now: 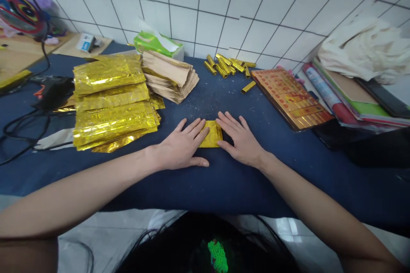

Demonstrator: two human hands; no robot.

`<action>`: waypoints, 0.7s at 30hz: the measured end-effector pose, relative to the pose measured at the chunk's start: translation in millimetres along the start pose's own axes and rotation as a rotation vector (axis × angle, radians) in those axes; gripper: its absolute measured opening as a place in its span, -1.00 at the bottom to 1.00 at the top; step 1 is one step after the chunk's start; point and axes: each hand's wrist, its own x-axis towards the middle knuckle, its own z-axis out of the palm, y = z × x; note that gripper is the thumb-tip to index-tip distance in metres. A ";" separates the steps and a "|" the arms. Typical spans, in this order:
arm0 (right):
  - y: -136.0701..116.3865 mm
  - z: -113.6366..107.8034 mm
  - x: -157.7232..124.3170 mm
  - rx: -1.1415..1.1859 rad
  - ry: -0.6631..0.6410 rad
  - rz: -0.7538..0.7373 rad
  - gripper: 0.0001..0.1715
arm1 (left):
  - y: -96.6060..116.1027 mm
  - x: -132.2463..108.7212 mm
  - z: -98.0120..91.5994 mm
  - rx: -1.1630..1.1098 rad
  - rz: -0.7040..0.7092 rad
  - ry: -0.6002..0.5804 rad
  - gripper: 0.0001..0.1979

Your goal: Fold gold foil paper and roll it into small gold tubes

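Observation:
A small piece of gold foil paper (211, 135) lies flat on the dark blue tabletop (205, 192) in front of me. My left hand (184, 143) rests palm down with its fingers stretched over the paper's left side, the thumb apart on the cloth. From the other side, my right hand (238, 136) lies with spread fingers, their tips touching the paper's right edge. Part of the paper is covered by my fingers. To the left is a big stack of gold foil sheets (112, 111), and behind it a pile of brown paper (174, 74).
Several small folded gold tubes (224, 66) lie near the tiled wall. A green tissue pack (156, 45) stands behind the brown paper. On the right are an orange-gold printed box (291, 98) and stacked books (352, 94) beneath white cloth (361, 51). Black cables (24, 130) run at left.

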 end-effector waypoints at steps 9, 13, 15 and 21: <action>-3.1 2.6 1.3 -0.095 -0.171 0.013 -0.34 | -0.8 -5.4 2.3 0.007 0.015 -0.022 -0.07; -2.7 1.5 1.4 -0.118 -0.185 0.019 -0.33 | -1.4 -5.3 1.2 0.004 0.013 0.010 -0.08; -3.0 0.8 1.7 -0.124 -0.192 0.018 -0.32 | -0.1 -3.8 0.4 0.010 -0.005 0.051 -0.08; 0.2 0.6 2.7 -0.112 -0.188 0.006 -0.35 | 1.9 -2.1 0.6 0.015 0.022 0.017 -0.07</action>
